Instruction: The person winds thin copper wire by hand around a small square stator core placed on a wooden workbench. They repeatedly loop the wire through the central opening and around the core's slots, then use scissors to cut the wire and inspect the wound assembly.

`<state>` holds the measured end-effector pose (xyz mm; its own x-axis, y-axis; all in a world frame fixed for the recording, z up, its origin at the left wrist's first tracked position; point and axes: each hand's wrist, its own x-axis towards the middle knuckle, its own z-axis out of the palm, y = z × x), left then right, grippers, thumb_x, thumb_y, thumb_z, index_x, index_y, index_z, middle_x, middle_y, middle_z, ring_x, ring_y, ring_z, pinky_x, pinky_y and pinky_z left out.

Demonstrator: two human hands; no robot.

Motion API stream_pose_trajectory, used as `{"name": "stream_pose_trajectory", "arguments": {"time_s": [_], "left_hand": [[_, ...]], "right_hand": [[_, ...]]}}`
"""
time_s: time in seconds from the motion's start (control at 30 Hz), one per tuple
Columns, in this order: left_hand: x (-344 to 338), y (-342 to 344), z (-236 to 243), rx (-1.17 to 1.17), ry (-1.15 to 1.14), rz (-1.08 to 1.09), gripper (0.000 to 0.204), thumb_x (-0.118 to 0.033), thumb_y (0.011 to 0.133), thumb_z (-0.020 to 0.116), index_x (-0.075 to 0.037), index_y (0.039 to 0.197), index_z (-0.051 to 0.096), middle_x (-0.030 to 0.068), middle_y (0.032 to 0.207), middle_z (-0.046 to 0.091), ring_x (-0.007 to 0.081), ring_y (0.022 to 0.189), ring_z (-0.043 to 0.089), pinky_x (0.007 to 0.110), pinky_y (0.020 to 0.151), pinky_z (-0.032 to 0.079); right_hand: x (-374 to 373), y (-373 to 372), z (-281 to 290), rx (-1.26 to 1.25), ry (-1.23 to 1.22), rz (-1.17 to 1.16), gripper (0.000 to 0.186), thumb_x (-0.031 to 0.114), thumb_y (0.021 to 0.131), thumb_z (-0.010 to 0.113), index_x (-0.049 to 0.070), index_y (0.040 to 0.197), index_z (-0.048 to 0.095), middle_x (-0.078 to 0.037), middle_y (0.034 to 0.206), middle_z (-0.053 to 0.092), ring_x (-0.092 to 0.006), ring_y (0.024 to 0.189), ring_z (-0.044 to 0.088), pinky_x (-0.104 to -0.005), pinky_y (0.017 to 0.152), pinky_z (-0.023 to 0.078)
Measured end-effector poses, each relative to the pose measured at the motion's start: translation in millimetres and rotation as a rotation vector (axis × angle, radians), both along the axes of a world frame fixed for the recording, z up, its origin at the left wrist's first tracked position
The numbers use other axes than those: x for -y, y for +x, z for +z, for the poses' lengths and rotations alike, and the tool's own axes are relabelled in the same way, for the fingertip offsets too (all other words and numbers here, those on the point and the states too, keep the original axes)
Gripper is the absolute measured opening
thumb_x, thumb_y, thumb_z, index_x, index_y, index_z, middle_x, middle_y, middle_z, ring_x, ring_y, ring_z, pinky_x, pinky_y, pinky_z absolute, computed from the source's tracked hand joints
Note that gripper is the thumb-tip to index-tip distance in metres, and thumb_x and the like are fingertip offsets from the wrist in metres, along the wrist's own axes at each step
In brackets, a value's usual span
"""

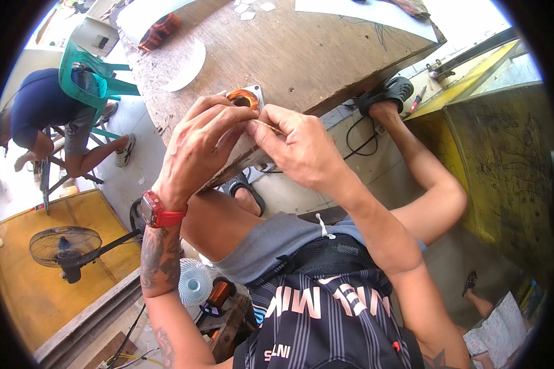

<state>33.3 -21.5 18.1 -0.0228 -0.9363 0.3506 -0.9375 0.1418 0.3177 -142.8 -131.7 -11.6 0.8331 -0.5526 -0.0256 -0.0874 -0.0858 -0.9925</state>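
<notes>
At the front edge of the wooden table [283, 55] sits a ring of orange copper winding [245, 97] on a grey metal plate. My left hand [203, 138] curls over its near side, fingertips closed on something small that they hide. My right hand [298, 147], just right of it, pinches a thin tan strip [268, 126] between thumb and forefinger, below the winding. A red watch is on my left wrist.
White sheets [184, 67] and a striped cloth bundle [157, 34] lie on the table. A person [34, 111] bends beside a green chair [83, 92] at left. Fans [64, 246] and a wire spool [221, 294] are low left. A yellow panel [486, 154] stands right; another person's leg shows lower right.
</notes>
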Motion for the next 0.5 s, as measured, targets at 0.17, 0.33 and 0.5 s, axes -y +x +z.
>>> {"name": "stream_pose_trajectory", "arguments": {"time_s": [0.17,0.33,0.5], "left_hand": [[-6,-8,-2,0.083,-0.013,0.068,0.027,0.0,0.082,0.076,-0.006,0.108,0.07,0.0112,0.111,0.074,0.0317,0.112,0.069,0.043,0.096,0.055],[1,-22,-12,-0.057,-0.133,0.162,0.021,0.0,0.084,0.075,-0.005,0.103,0.068,0.0128,0.104,0.073,0.0335,0.106,0.069,0.046,0.102,0.053],[2,-16,-14,-0.09,-0.145,0.151,0.019,0.001,0.086,0.075,-0.006,0.103,0.069,0.0119,0.097,0.073,0.0332,0.101,0.071,0.052,0.116,0.048]], "right_hand": [[-13,8,-11,0.161,-0.519,-0.117,0.027,0.027,0.106,0.06,0.001,0.112,0.065,-0.021,0.09,0.07,-0.0412,0.088,0.07,-0.0473,0.077,0.058],[0,-33,-8,0.292,-0.58,-0.107,0.022,0.022,0.106,0.061,0.001,0.111,0.068,-0.022,0.117,0.067,-0.0336,0.096,0.071,-0.0417,0.085,0.058],[62,-212,41,0.574,-0.197,-0.13,0.022,0.017,0.107,0.056,0.002,0.122,0.063,-0.021,0.138,0.061,-0.0306,0.112,0.067,-0.0429,0.102,0.053]]}}
